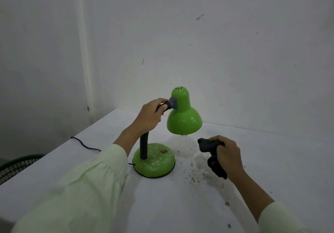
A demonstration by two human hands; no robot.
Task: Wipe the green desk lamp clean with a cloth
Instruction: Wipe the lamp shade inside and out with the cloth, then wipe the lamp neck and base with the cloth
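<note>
Lamp (182,113) at frame centre, neck in left hand (151,114) grip; right hand (228,154) clutches dark cloth (210,146) over stained tabletop (198,205); cord (85,145) trails left.

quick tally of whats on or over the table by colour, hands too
Green: 1, the desk lamp
Dark: 2, the cloth in the right hand, and the lamp's cord
Hands: 2, left hand on the lamp's neck, right hand
Total: 5
</note>
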